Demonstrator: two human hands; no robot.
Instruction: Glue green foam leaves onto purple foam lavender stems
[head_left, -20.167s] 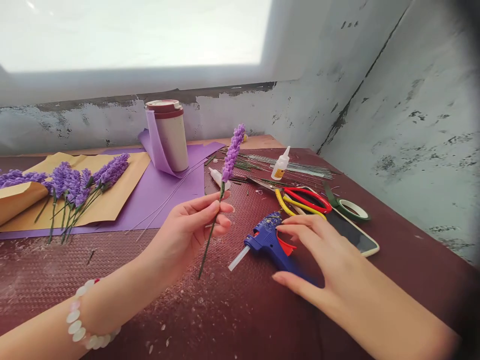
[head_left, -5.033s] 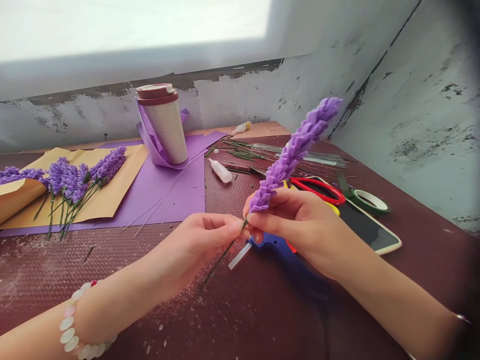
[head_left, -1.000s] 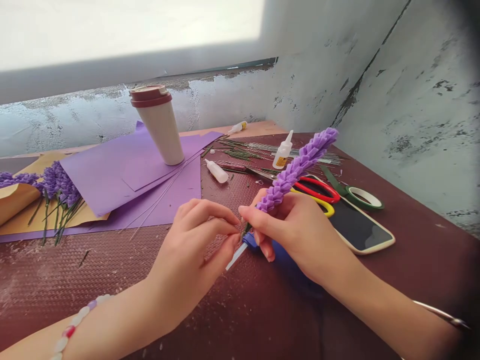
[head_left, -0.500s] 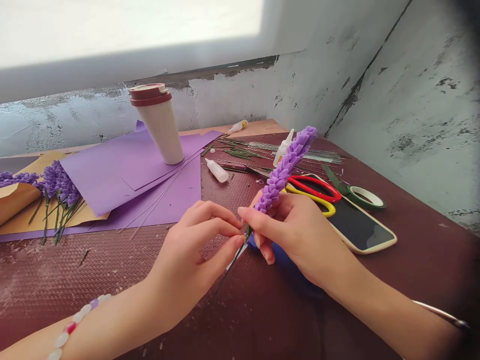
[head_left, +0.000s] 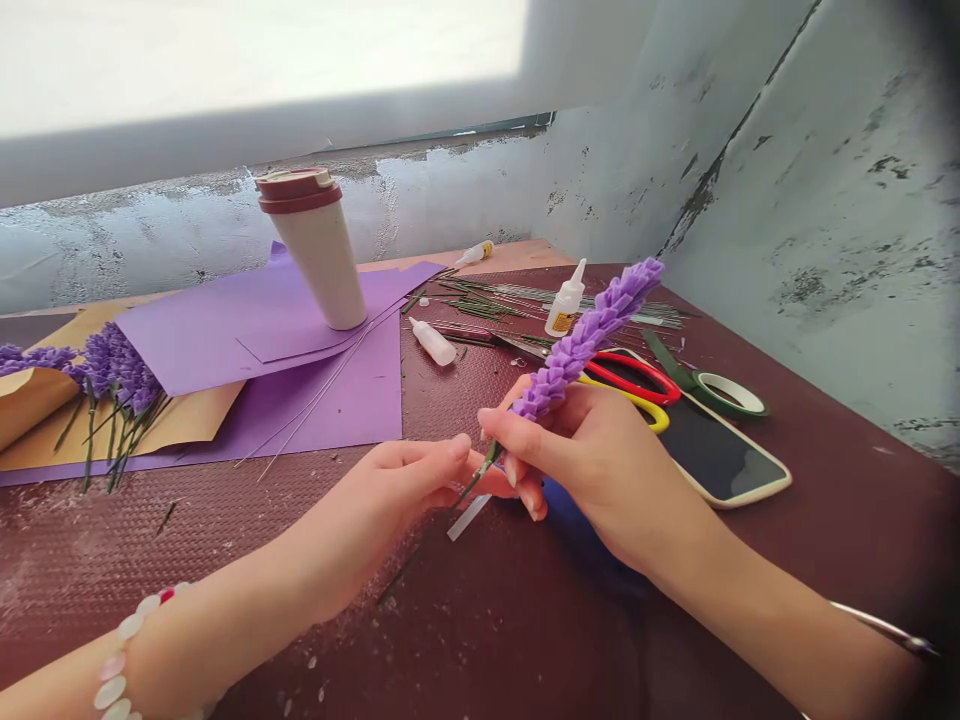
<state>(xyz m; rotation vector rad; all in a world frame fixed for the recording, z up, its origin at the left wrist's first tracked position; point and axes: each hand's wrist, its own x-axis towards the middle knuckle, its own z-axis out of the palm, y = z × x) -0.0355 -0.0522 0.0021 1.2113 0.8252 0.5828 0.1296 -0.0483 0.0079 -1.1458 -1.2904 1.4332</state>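
Observation:
A purple lavender-like flower (head_left: 589, 340) slants up to the right, its green stem pinched between the thumb and fingers of my right hand (head_left: 577, 450). My left hand (head_left: 420, 480) lies just left of the stem's lower part, thumb raised and fingers stretched behind and beneath the stem; whether they touch it cannot be told. Below the hands a pale strip (head_left: 469, 517) rests near a blue object (head_left: 585, 525), which my right hand partly hides. Scissors with red and yellow handles (head_left: 637, 378) lie beyond my right hand, partly over a phone (head_left: 727, 455).
Green tape (head_left: 729, 394) lies at the right. Glue bottles (head_left: 566, 300) and thin wires (head_left: 487, 300) are at the back. A white cup (head_left: 319, 255) stands on purple sheets (head_left: 195, 340). Finished purple flowers (head_left: 120, 365) lie on brown paper (head_left: 199, 415) at the left.
My left hand has let go of the stem, turned over and opened its fingers. The flower has tilted further right, uncovering the upright glue bottle.

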